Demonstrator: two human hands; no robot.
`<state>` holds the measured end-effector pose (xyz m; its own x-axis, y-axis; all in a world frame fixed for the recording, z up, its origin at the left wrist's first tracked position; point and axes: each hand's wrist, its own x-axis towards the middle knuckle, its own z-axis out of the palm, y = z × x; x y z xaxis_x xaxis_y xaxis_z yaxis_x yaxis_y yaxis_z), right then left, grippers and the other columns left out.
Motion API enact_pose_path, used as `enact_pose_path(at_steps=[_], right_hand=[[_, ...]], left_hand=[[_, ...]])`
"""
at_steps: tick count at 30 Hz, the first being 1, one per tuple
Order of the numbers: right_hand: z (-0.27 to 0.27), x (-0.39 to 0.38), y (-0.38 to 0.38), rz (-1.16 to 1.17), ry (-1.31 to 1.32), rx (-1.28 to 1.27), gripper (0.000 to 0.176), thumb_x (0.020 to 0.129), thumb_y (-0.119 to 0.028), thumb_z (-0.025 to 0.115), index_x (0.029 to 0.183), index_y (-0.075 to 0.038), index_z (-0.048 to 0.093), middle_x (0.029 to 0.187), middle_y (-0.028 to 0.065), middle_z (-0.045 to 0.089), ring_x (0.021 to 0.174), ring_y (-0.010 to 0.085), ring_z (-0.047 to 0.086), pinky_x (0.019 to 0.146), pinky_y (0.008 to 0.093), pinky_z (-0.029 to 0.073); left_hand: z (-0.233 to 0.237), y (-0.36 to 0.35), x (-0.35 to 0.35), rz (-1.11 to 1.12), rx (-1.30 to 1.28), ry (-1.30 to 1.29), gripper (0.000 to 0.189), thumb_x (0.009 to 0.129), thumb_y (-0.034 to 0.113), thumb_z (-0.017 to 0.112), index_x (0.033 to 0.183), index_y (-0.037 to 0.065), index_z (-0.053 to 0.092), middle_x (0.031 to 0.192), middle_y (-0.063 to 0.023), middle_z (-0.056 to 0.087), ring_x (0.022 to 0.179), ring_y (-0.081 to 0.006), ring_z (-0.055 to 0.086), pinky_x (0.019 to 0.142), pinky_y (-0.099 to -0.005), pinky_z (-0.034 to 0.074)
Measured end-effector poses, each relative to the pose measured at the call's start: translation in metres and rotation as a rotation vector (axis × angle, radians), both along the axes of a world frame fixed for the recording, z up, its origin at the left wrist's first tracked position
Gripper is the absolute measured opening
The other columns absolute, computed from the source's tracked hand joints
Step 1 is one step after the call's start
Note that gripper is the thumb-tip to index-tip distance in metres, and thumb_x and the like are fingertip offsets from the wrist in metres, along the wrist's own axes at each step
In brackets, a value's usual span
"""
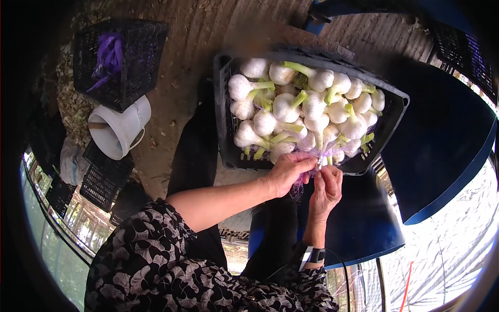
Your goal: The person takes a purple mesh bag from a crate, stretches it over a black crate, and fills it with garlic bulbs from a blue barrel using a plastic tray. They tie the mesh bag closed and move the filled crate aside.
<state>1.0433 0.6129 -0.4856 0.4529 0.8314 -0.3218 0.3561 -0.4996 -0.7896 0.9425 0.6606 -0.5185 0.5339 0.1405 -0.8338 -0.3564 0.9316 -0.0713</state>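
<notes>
A black plastic crate [401, 112] holds a heap of white garlic bulbs [286, 107] with cut green stems, covered by thin purple netting [297, 190]. At the crate's near edge, my left hand [289, 172] has its fingers closed round the gathered netting. My right hand [326, 188] is just beside it on the right, thumb and fingertips pinched at the same gathered spot. Something small and whitish shows between the fingertips of both hands; it is too small to make out.
At the upper left stands a black crate [140, 62] with purple netting inside. Below it a white bucket [120, 127] lies tilted. Other dark crates [104, 179] are at the left. Large dark blue containers [442, 135] stand right of the garlic crate.
</notes>
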Motion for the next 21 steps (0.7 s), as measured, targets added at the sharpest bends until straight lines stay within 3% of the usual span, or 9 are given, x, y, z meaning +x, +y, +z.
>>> enact_pose_path(at_steps=[5,8,11,12,15,16,18,20,21], right_hand=[[-0.001,0.005,0.004,0.071,-0.041,-0.01,0.014,0.075,-0.001,0.059,0.088,-0.001,0.059,0.079,0.0071,0.05,0.074,0.0172,0.048,0.066,0.0238,0.039],[0.002,0.007,0.007,0.119,0.006,-0.085,0.012,0.077,-0.003,0.058,0.088,-0.001,0.059,0.08,0.0053,0.05,0.073,0.0137,0.048,0.064,0.0228,0.039],[0.012,0.007,0.014,-0.269,0.446,-0.263,0.011,0.079,-0.01,0.061,0.085,0.0,0.06,0.074,-0.0013,0.055,0.063,0.0053,0.045,0.058,0.0185,0.038],[0.019,0.008,0.021,-0.266,0.443,-0.263,0.011,0.079,-0.01,0.061,0.085,0.0,0.06,0.074,-0.0013,0.055,0.063,0.0053,0.045,0.058,0.0185,0.038],[0.025,0.016,0.036,-0.349,0.114,-0.321,0.013,0.075,-0.011,0.065,0.081,0.0,0.062,0.071,0.0017,0.059,0.06,0.0053,0.049,0.055,0.0182,0.04],[0.018,0.025,0.039,-0.238,-0.111,-0.34,0.015,0.072,-0.011,0.067,0.08,0.0,0.062,0.069,0.004,0.059,0.058,0.0068,0.05,0.054,0.0197,0.041],[0.004,0.02,0.058,0.029,-0.194,-0.282,0.015,0.069,-0.011,0.067,0.078,-0.001,0.061,0.067,0.006,0.058,0.053,0.0105,0.052,0.053,0.0228,0.042],[-0.007,0.013,0.069,0.272,-0.39,-0.327,0.011,0.068,-0.01,0.066,0.069,-0.003,0.058,0.065,0.0083,0.056,0.051,0.0198,0.053,0.051,0.0273,0.043],[-0.007,0.014,0.069,0.286,-0.399,-0.265,0.01,0.069,-0.009,0.066,0.068,-0.003,0.057,0.064,0.0087,0.056,0.051,0.0203,0.054,0.05,0.0274,0.043]], left_hand=[[-0.005,-0.001,-0.004,-0.039,0.205,-0.029,0.023,0.081,0.016,0.057,0.097,-0.001,0.058,0.072,-0.0009,0.055,0.055,-0.0063,0.046,0.047,-0.0184,0.038],[-0.007,0.003,-0.007,-0.249,0.443,0.094,0.022,0.081,0.015,0.058,0.093,-0.003,0.06,0.066,-0.0017,0.055,0.053,-0.0062,0.047,0.046,-0.0187,0.038],[-0.007,0.005,-0.005,-0.12,0.313,0.058,0.021,0.081,0.015,0.057,0.088,-0.004,0.06,0.063,-0.0019,0.054,0.051,-0.0054,0.046,0.044,-0.0184,0.038],[-0.007,0.005,-0.005,-0.189,0.329,0.109,0.02,0.081,0.014,0.056,0.087,-0.005,0.061,0.063,-0.0018,0.055,0.051,-0.0052,0.046,0.044,-0.0184,0.038],[-0.002,0.004,-0.004,-0.31,0.453,0.242,0.018,0.081,0.012,0.054,0.085,-0.004,0.061,0.062,-0.0012,0.055,0.049,-0.005,0.047,0.043,-0.0185,0.039],[0.002,0.002,-0.002,-0.36,0.56,0.327,0.017,0.082,0.012,0.054,0.084,-0.004,0.061,0.062,-0.0008,0.055,0.047,-0.0051,0.047,0.043,-0.0186,0.039],[0.001,-0.005,0.002,-0.359,0.651,0.393,0.015,0.082,0.01,0.053,0.084,-0.003,0.061,0.06,-0.0007,0.056,0.045,-0.0051,0.046,0.041,-0.0194,0.038],[0.001,-0.004,0.004,-0.302,0.914,0.607,0.013,0.077,0.01,0.055,0.072,-0.001,0.058,0.058,-0.0152,0.054,0.052,-0.0242,0.056,0.048,-0.0309,0.042],[0.002,-0.003,0.005,-0.299,0.916,0.606,0.013,0.077,0.01,0.055,0.072,-0.001,0.058,0.058,-0.0152,0.054,0.052,-0.0242,0.056,0.048,-0.0309,0.042]])
